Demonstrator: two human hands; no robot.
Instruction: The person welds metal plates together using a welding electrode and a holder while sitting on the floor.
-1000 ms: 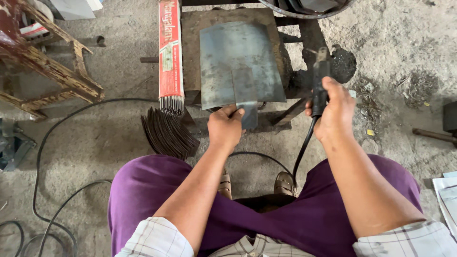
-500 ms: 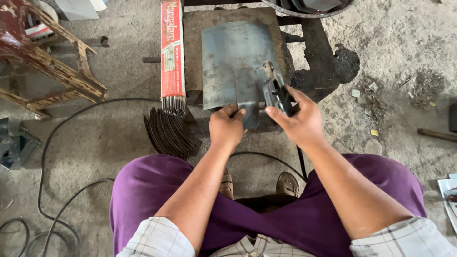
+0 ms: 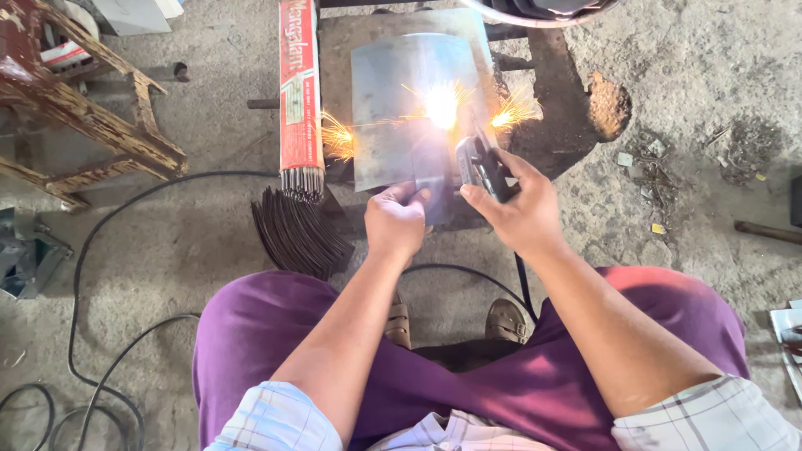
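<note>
A grey, slightly curved steel sheet, shaped like a shovel blade, lies on a flat metal block in front of me. My left hand grips the narrow tab at its near edge. My right hand holds a black welding electrode holder, its rod reaching onto the sheet. A bright arc burns on the sheet and orange sparks fly left and right. A black cable runs from the holder down between my knees.
A long red box of welding rods lies left of the sheet, above a fan of loose dark rods. A wooden frame stands far left. Black cables loop over the concrete floor. My legs wear purple trousers.
My right hand swung the electrode holder from the right side in over the sheet. The rod met the steel and an arc with sparks has started. My left hand kept its grip.
</note>
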